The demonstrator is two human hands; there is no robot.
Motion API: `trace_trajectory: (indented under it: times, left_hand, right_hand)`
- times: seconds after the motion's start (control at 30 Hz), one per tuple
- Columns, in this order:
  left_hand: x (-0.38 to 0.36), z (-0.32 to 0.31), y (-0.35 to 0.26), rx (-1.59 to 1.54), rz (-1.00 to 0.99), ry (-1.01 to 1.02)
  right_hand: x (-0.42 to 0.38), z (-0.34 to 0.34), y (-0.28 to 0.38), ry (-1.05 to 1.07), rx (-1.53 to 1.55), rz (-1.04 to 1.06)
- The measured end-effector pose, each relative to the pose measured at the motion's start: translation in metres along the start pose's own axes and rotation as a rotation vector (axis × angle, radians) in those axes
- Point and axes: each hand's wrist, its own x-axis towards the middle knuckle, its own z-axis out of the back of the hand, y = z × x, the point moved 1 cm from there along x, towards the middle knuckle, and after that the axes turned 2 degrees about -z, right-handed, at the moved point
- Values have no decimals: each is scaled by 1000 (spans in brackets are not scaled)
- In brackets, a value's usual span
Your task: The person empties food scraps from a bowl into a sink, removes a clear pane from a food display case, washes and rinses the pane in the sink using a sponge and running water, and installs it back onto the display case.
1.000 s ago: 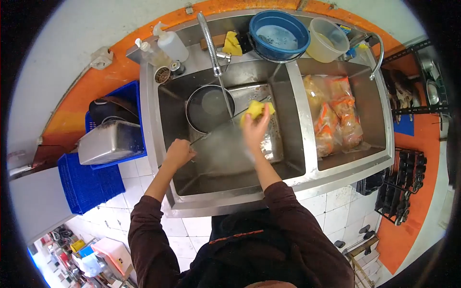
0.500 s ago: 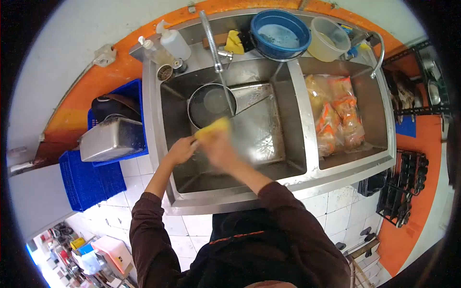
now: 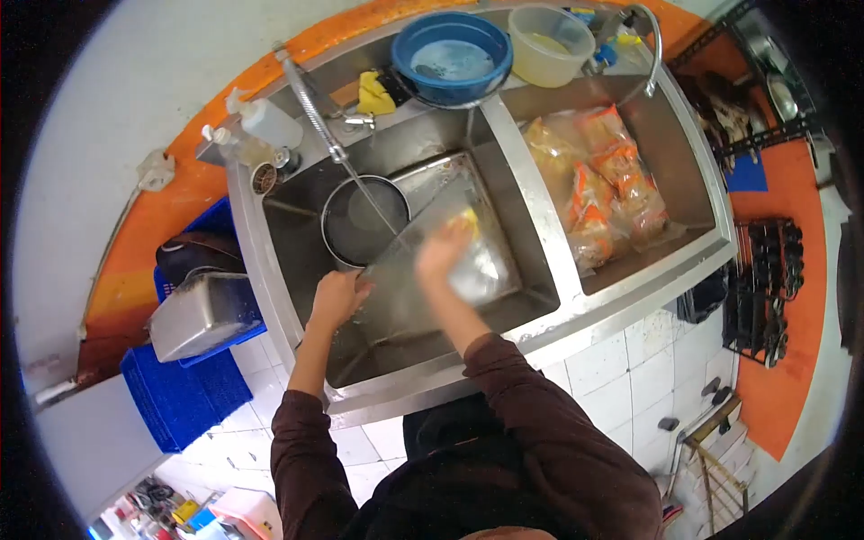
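My left hand is closed on the near left edge of a flat greyish sheet, held tilted over the left sink basin. My right hand, smeared by motion, presses a yellow sponge on the sheet's upper face. Beneath and beyond the sheet lies a rectangular metal tray, partly hidden by it. A round pan with water in it sits at the basin's back left. Water runs from the spring-hose faucet between pan and sheet.
Bagged food fills much of the right basin. Along the back ledge stand a blue tub, a pale plastic tub and pump bottles. At left, a metal container rests in a blue crate.
The sponge and my right hand have moved right across the sheet, away from my left hand. My left hand keeps its hold. The camera view has turned and shifted.
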Motion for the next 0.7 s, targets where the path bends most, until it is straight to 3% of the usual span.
trace_trajectory:
  times: [0.07,0.13,0.2,0.27,0.3,0.37,0.4,0.43,0.5,0.53,0.6,0.63,0.67,0.7]
  left_hand:
    - [13,-1,-6,-100,32,-123]
    - [14,3,-13,-79,43,-104]
    - [13,5,-14,-47,57,-95]
    - [12,4,-13,-59,53,-135]
    - [11,1,-12,-55,48,-130]
    - [13,-2,-9,16,29,-161]
    - [16,1,-13,19,23,-161]
    - [12,4,-17,1,9,-168]
    - [12,3,-18,-19,-11,-168]
    - [13,0,-14,37,4,-167]
    - [16,-3,-9,89,12,-168]
    - [17,-2,-5,56,20,-157]
    - [18,1,-2,28,26,-147]
    - [18,1,0,35,21,-155]
  right_hand:
    - [-1,4,66,-15,-190,90]
    - [4,4,87,81,-76,256]
    - [16,10,73,38,-1,232]
    - [43,23,-19,-6,102,-177]
    - [51,28,-66,-12,103,-181]
    - [59,32,-143,-327,226,-830]
    - [68,23,-146,-331,232,-830]
    - [68,13,-149,-304,451,-598]
    - [56,16,20,-203,-6,-271]
    - [44,13,44,-211,-13,-275]
    - [31,-4,62,-96,24,-22]
    - [43,-7,19,-123,-78,61]
    - [56,-5,-7,-126,-67,62]
    - [73,2,-29,-204,-127,-278]
